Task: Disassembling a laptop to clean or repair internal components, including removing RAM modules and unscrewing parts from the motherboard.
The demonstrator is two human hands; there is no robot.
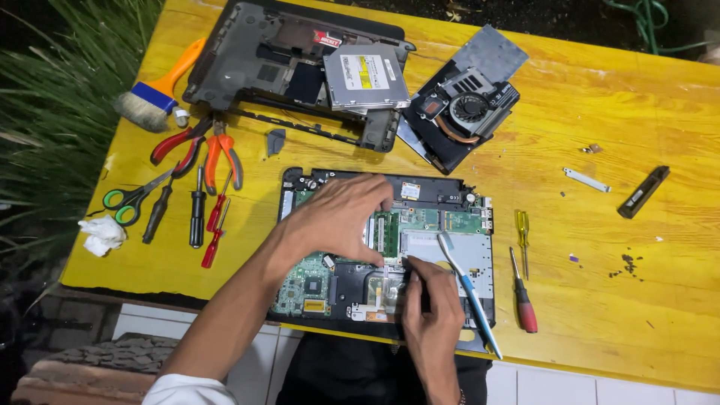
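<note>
Laptop motherboard, green, sitting exposed in its opened black base at the tabletop's near edge. Left hand is spreading open-fingered over the board's upper middle, bracing it. Right hand is gripping a thin dark tool, tip touching the board just left of the silver plate. A blue-handled tool is lying across that plate. Judged step: component removal underway; steady pressure seems required.

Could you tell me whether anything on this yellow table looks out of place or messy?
Small dark crumbs lie scattered on the yellow wooden table at its right side, and a crumpled white tissue sits at the left edge. The rest is orderly disassembly.
</note>
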